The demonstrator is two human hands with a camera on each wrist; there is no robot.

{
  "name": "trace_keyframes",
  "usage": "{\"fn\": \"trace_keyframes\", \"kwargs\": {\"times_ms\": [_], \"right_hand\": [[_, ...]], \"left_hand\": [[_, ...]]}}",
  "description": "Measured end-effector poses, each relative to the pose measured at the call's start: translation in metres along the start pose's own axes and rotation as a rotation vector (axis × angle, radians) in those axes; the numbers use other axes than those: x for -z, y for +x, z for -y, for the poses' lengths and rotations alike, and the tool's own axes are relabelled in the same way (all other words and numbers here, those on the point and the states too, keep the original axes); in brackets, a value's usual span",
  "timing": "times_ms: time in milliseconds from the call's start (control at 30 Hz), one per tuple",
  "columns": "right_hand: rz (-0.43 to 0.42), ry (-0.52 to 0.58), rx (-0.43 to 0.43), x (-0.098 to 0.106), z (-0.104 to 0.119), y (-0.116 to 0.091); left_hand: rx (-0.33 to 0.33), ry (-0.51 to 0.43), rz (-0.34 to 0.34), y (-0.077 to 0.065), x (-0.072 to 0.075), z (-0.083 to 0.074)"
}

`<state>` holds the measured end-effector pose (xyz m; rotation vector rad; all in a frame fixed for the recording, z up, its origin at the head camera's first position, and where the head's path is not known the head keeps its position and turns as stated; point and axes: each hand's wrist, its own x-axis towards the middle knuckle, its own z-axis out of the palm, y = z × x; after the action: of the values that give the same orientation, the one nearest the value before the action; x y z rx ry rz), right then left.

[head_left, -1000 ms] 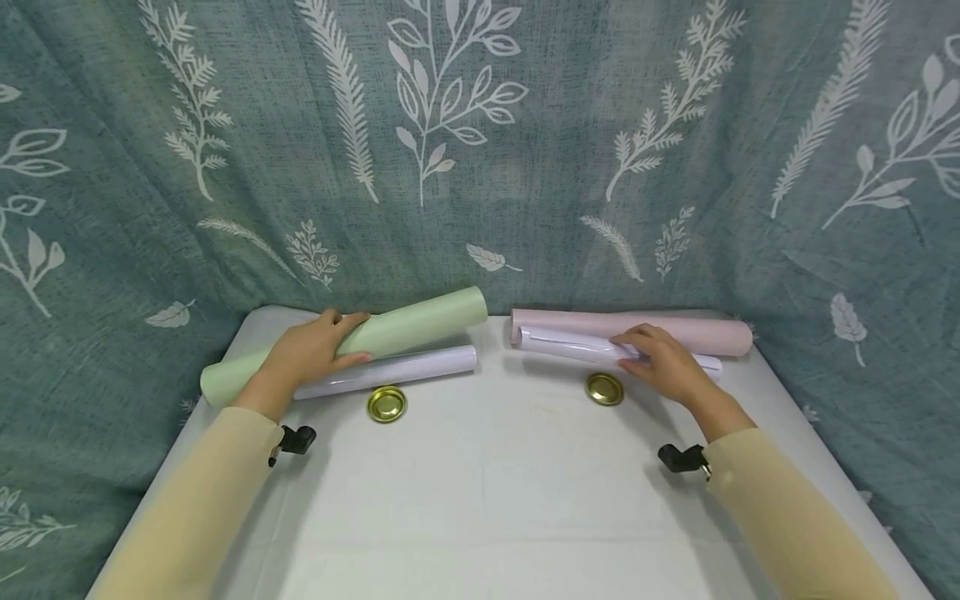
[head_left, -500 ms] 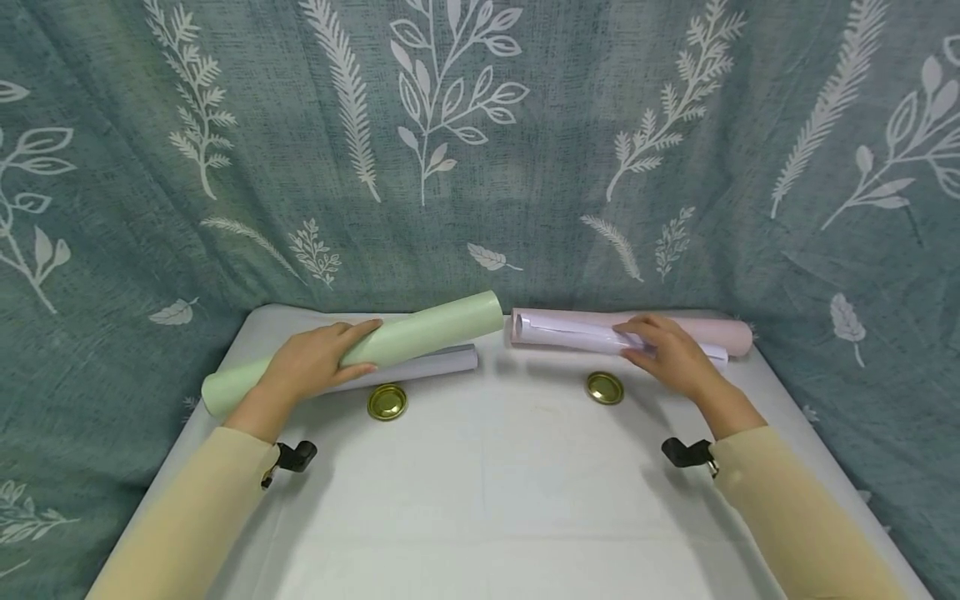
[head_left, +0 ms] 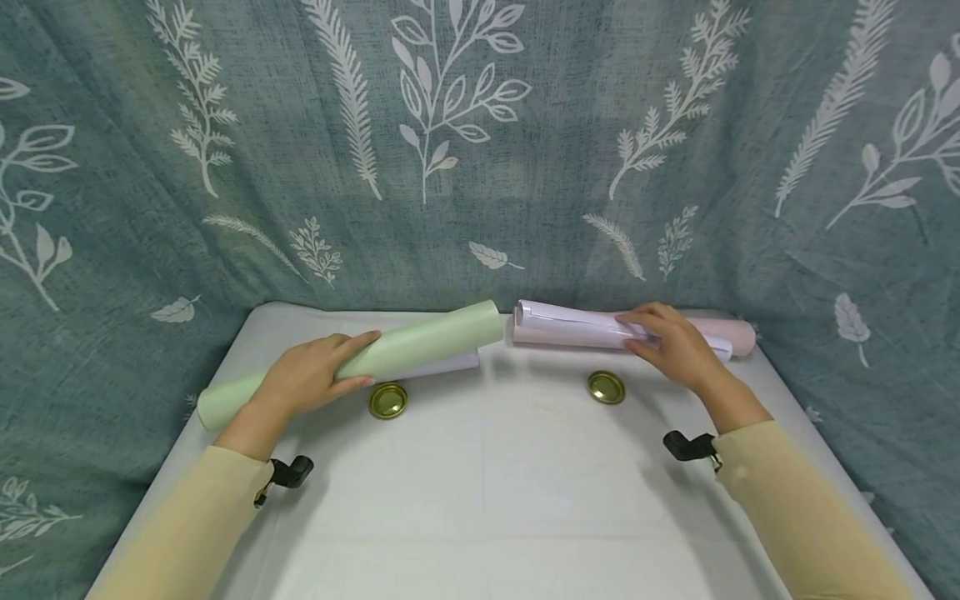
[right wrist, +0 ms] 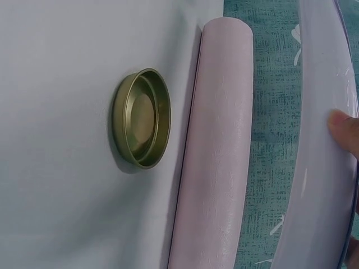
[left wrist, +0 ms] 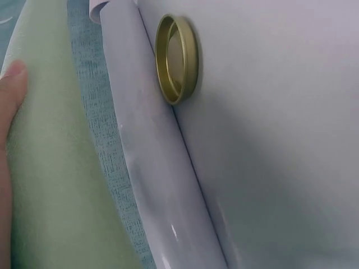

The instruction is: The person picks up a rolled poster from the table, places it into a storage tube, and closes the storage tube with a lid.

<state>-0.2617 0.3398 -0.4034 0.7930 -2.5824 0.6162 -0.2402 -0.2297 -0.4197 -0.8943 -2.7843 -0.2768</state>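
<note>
My left hand (head_left: 307, 377) grips a pale green roll (head_left: 431, 337), fingers over the far side and thumb on the near side. The green roll slants across a glossy white roll (head_left: 453, 363) and hides much of it; the left wrist view shows that white roll (left wrist: 151, 140) lying on the table. Another glossy white roll (head_left: 562, 323) is in my right hand (head_left: 675, 348), pinched between thumb and fingers. It is held up, overlapping the pink roll (head_left: 726, 333) in the head view. The right wrist view shows a gap between this white roll (right wrist: 322, 134) and the pink one (right wrist: 219, 134).
Two shallow gold lids lie on the white-covered table (head_left: 480, 483), one lid (head_left: 387, 401) near the left rolls, the other lid (head_left: 606, 387) in front of the right ones. A teal leaf-patterned curtain (head_left: 540, 242) hangs along the back edge.
My left hand has brought the green roll slightly nearer and to the right, covering more of the white roll. My right hand has raised its white roll up over the pink one.
</note>
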Motion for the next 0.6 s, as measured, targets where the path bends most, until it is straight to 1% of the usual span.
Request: {"fn": "trace_keyframes", "kwargs": {"times_ms": [200,600], "right_hand": [[0.017,0.023,0.006,-0.003,0.005,0.002],[0.033,0.032,0.103,-0.016,0.02,0.004]], "left_hand": [[-0.026,-0.001,-0.008,-0.003,-0.003,-0.005],[-0.068,-0.008,-0.006,-0.002,-0.012,-0.011]]}}
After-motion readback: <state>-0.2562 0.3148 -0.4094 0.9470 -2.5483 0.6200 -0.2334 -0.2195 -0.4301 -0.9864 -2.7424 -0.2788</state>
